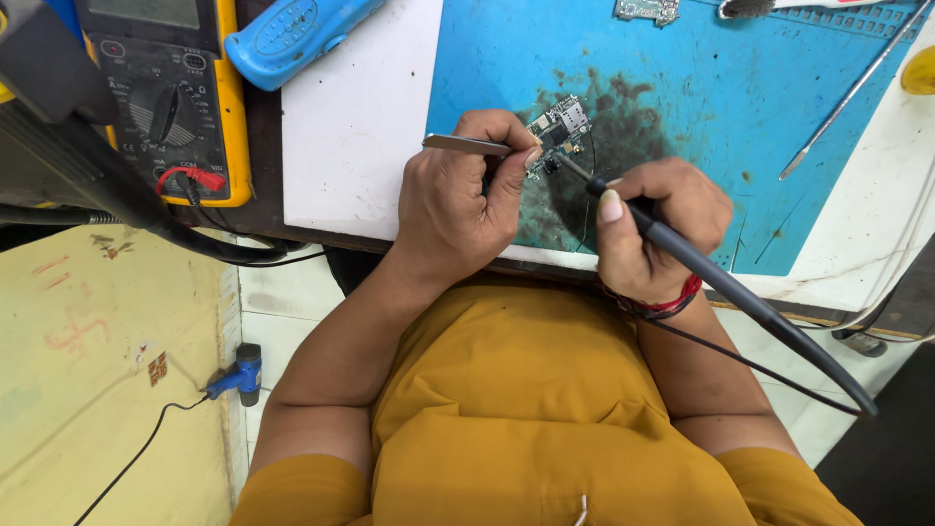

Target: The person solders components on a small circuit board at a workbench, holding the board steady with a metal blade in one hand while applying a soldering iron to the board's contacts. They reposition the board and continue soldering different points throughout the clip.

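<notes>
Pinning the small circuit board (557, 131) to the blue mat (740, 97), the left hand (458, 200) pinches metal tweezers (466, 144) for steadiness. The right hand (657, 229) grips a black soldering iron (721, 282) pen-style, its tip at the board.

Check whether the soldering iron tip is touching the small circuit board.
Touching. The head view shows the soldering iron in the right hand, its tip resting on the circuit board with no visible gap.
</notes>
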The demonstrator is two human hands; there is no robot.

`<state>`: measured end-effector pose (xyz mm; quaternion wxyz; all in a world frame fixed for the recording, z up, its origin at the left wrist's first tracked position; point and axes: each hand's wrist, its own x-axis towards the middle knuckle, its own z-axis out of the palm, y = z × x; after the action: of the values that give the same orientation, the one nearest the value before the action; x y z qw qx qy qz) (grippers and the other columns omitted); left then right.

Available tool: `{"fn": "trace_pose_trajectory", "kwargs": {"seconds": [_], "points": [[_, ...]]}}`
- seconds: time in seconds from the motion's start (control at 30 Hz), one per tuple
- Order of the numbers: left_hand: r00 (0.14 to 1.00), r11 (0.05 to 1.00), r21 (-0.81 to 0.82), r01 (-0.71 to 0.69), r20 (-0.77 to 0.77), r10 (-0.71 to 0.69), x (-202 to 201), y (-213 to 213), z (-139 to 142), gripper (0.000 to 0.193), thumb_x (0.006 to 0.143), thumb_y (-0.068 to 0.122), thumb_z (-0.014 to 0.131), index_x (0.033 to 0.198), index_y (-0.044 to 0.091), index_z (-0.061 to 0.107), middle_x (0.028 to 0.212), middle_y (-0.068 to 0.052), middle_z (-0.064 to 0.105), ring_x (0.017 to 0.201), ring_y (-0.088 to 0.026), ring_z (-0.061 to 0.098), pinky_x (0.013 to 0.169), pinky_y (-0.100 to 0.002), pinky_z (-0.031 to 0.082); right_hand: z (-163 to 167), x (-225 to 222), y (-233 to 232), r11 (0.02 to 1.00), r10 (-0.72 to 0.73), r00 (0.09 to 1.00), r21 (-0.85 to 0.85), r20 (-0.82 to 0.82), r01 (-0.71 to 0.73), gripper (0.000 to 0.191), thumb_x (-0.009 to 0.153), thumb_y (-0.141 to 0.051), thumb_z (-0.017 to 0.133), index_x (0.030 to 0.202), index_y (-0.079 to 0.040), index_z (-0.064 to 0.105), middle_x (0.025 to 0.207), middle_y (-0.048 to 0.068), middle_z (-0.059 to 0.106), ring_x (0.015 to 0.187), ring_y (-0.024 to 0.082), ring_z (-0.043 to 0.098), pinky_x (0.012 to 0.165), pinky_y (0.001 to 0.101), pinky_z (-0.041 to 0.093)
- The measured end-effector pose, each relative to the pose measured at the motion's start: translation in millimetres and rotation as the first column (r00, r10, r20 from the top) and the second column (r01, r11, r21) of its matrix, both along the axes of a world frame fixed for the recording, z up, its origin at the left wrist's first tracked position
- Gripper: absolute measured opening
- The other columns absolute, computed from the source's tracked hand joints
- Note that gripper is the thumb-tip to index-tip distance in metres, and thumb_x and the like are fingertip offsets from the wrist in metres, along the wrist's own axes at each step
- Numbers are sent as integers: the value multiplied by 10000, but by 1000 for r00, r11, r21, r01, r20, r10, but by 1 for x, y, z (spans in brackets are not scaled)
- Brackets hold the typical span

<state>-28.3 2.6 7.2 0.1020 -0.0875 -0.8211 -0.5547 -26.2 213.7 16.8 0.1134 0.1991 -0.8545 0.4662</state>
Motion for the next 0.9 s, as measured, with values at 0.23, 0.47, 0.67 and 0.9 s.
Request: {"fn": "trace_pose_trajectory", "kwargs": {"seconds": [0.23, 0.47, 0.67, 0.9], "points": [[1000, 1000, 2, -2, 3, 2, 1, 0, 1, 140, 1085, 115, 678, 1119, 71, 550, 879, -27, 688, 663, -154, 664, 569, -285, 517, 1, 0, 0, 1000, 12, 1000, 17, 23, -12, 143, 1023, -102, 688, 939, -27, 600, 804, 92, 649, 626, 209, 596, 598, 303, 445], [1000, 1000, 8, 3, -2, -2, 0, -1, 1, 146, 1088, 112, 677, 1130, 72, 543, 890, -28, 688, 680, -155, 672, 580, -283, 522, 2, -2, -1, 999, 9, 999, 38, 35, -10, 140, 1019, -101, 690, 944, -19, 605, 829, 101, 629, 608, 206, 578, 590, 304, 428], [1000, 1000, 8, 1, 5, -1, 0, -1, 1, 145, 1081, 107, 681, 1123, 72, 547, 883, -29, 688, 674, -155, 670, 572, -282, 519, 4, -2, -1, 999, 21, 999, 24, 49, -23, 131, 1026, -97, 677, 954, -19, 602, 796, 101, 645, 615, 200, 586, 592, 297, 438], [1000, 1000, 4, 9, -11, -9, 0, -1, 1, 140, 1088, 106, 670, 1128, 71, 541, 924, -41, 696, 692, -161, 670, 591, -287, 527, 4, -4, -1, 999, 31, 999, 33, 35, -32, 132, 1023, -95, 680, 949, -20, 601, 793, 99, 645, 622, 203, 592, 595, 299, 440]]}}
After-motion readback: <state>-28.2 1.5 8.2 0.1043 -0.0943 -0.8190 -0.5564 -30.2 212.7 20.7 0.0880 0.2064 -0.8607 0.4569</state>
